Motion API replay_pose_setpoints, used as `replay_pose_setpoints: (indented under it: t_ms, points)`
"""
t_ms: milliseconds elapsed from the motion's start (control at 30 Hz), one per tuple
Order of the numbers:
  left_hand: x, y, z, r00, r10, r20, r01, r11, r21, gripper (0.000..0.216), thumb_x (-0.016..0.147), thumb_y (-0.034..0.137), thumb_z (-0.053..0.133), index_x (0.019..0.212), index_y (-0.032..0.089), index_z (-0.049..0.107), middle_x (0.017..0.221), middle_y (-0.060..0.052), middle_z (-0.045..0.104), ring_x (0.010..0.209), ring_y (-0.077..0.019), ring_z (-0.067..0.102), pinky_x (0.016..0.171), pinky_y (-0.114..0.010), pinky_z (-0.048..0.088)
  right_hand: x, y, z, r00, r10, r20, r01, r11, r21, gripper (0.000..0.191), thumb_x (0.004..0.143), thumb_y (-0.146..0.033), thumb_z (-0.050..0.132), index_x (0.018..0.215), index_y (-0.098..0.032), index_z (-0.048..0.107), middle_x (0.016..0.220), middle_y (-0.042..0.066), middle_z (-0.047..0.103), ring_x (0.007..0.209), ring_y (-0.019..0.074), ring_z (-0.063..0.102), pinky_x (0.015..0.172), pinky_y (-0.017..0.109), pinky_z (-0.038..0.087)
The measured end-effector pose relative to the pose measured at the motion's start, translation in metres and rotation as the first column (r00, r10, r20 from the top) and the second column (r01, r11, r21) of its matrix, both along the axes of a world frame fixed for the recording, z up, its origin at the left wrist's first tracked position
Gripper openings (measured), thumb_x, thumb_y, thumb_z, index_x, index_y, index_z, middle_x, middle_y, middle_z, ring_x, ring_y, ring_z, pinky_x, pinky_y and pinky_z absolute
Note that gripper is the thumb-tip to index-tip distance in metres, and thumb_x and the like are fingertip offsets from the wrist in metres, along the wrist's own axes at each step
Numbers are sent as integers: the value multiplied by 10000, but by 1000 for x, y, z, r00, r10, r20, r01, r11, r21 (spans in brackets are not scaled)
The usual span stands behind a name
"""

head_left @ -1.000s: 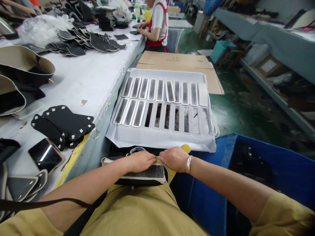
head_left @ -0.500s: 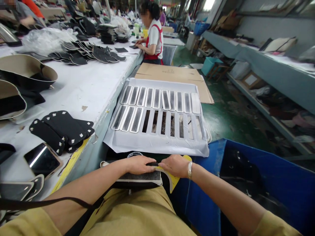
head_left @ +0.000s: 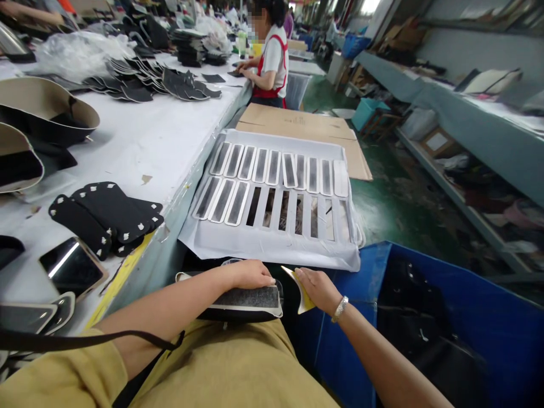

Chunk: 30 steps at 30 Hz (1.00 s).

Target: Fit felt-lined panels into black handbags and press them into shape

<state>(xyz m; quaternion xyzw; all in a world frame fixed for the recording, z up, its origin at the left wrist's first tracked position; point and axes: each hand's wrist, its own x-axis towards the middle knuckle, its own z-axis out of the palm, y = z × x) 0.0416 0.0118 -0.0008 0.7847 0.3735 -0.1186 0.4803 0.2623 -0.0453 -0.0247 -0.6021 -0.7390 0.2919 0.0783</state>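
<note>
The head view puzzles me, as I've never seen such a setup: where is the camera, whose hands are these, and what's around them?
There is no robot here. Every picture comes from one camera worn on a person's head, looking forward and down. Their left hand rests on a dark piece with a grey panel close to the body. Their right hand holds a curved yellow-and-white piece. Ahead, a white-covered slotted frame bears grey strips with pale edges. On the table to the left lie black pieces and a shiny, phone-like slab. A blue bin on the right holds dark items.
</note>
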Motion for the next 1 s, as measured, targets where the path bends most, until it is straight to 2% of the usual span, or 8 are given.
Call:
replay_pose_setpoints:
  t_ms: [200,333,433,500,667,733,833,1000]
  points:
    - [-19,-3,6,998,49,31,-51,997,63,431,828,489,413,1006,216,695,1032,-60,689,916,-224,612,808,-282,419,-26,10,26,974,80,213,-98,992,77,402,963,-360,228,727,-200,510,681,28,613,629,149,573,590,268,367]
    - [-97,6,17,906,295,304,-277,955,-102,411,848,471,409,981,201,688,1021,-52,689,931,-207,616,864,-286,415,-41,26,43,975,147,169,-157,986,47,460,970,-374,152,782,-201,534,750,51,646,710,167,613,650,275,414]
    - [-169,-7,10,636,653,412,-612,752,-247,476,864,490,381,1085,144,622,1151,-98,629,1027,-208,590,924,-303,400,-67,45,47,939,270,215,-285,957,44,435,967,-341,166,869,-189,562,851,88,662,802,195,629,712,300,436]
    - [-197,-25,-6,365,835,412,-731,531,-428,518,850,518,413,1113,111,593,1173,-133,612,1076,-226,567,948,-327,390,-95,55,48,898,340,278,-358,934,16,418,961,-338,187,865,-190,567,842,89,666,809,210,635,716,314,444]
    - [-186,-64,-50,4,933,360,-648,277,-710,657,835,636,331,1142,108,573,1134,-141,633,1024,-254,591,904,-373,427,-171,62,43,782,452,429,-484,874,-39,452,956,-372,175,869,-201,584,824,85,678,811,251,645,677,358,458]
    - [-173,-70,-59,-94,931,352,-629,219,-746,690,828,666,302,1084,101,605,1050,-127,666,976,-251,606,894,-367,430,-193,64,40,738,473,482,-515,856,-50,469,957,-375,164,892,-194,592,830,96,679,807,260,647,663,367,461]
    - [-167,-75,-63,-115,915,388,-652,225,-724,704,859,651,218,1041,110,630,972,-88,683,933,-231,610,888,-354,428,-214,67,37,684,495,536,-557,828,-54,442,958,-363,184,923,-190,590,821,100,673,784,256,649,640,357,463]
    - [-174,-81,-59,-19,908,418,-765,257,-591,744,884,619,108,1020,130,651,999,-52,672,948,-211,586,914,-324,404,-238,68,39,605,580,545,-666,744,-52,373,955,-322,231,990,-197,581,837,98,662,778,239,643,624,323,457]
